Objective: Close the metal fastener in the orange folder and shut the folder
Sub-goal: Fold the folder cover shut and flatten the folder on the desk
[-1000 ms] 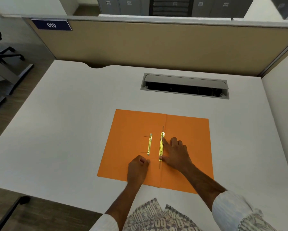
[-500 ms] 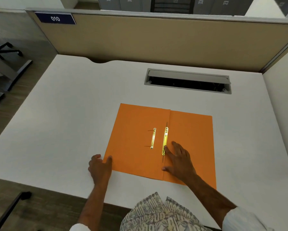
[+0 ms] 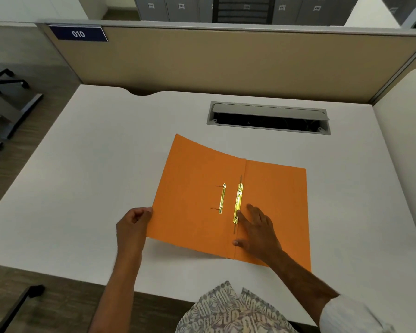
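Note:
An orange folder [image 3: 276, 195] lies open on the white desk [image 3: 93, 169]. Its left cover [image 3: 190, 183] is lifted off the desk, with a shadow under its near edge. My left hand [image 3: 132, 227] grips that cover's left edge. A brass fastener bar [image 3: 238, 203] lies flat along the spine, and a smaller brass strip [image 3: 222, 201] sits on the left cover. My right hand [image 3: 257, 230] rests flat on the right half, fingers spread, fingertips touching the lower end of the bar.
A grey cable slot [image 3: 268, 117] with its flap open is set into the desk behind the folder. A beige partition [image 3: 226, 61] with a "010" label [image 3: 78, 34] closes the back. A chair base [image 3: 5, 78] stands on the floor at left.
My left hand moved from the fastener to the folder's left edge, took hold of it and raised the left cover off the desk. My right hand stayed by the spine.

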`<state>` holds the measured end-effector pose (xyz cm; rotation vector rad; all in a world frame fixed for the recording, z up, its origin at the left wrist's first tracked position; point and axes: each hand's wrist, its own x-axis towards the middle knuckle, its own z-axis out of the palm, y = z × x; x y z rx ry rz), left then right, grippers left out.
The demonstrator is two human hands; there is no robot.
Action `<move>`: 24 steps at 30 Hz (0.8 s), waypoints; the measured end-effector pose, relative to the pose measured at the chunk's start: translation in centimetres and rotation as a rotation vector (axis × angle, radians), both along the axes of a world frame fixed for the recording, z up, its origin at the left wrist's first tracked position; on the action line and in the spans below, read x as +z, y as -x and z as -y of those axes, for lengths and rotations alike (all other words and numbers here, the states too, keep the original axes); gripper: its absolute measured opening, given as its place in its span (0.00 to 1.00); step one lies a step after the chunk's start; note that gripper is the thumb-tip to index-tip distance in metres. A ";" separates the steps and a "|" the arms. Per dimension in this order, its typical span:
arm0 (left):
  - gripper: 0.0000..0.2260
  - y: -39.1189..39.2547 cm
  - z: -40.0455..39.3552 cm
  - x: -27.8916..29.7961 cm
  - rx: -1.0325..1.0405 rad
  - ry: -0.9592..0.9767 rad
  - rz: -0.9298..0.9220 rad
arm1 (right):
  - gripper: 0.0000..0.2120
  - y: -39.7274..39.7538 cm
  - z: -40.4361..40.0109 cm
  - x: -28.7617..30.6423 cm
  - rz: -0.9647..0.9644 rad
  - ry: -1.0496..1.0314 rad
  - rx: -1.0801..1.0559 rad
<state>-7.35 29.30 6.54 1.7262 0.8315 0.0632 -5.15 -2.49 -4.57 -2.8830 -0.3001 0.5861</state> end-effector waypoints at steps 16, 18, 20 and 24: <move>0.02 2.7 12.6 8.1 -0.434 0.153 0.167 | 0.25 4.2 9.0 1.4 0.046 -0.118 -0.196; 0.04 2.8 14.2 8.1 -0.480 0.190 0.167 | 0.23 5.1 10.5 1.6 0.052 -0.151 -0.259; 0.02 2.8 16.2 7.9 -0.519 0.200 0.174 | 0.22 6.0 11.9 1.8 0.039 -0.210 -0.317; 0.04 3.1 20.1 7.4 -0.635 0.085 0.231 | 0.20 7.0 13.4 1.9 0.020 -0.394 -0.419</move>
